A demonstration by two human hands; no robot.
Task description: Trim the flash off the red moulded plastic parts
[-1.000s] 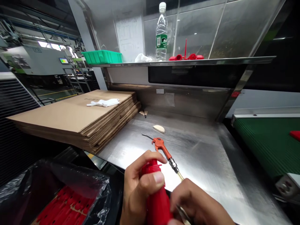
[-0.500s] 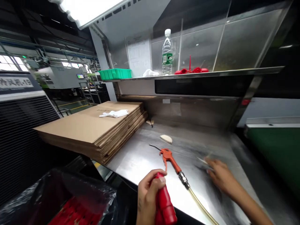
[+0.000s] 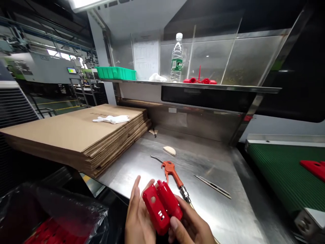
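We see 2 hands, left hand (image 3: pixel 138 217) and right hand (image 3: pixel 191 227), fingers grasping a red plastic part (image 3: pixel 161 205) between them at the bench (image 3: pixel 228 217) front edge, orange air gun (image 3: pixel 170 171) just behind, tweezers (image 3: pixel 212 185) to its right, cardboard stack (image 3: pixel 76 130) at the left edge.
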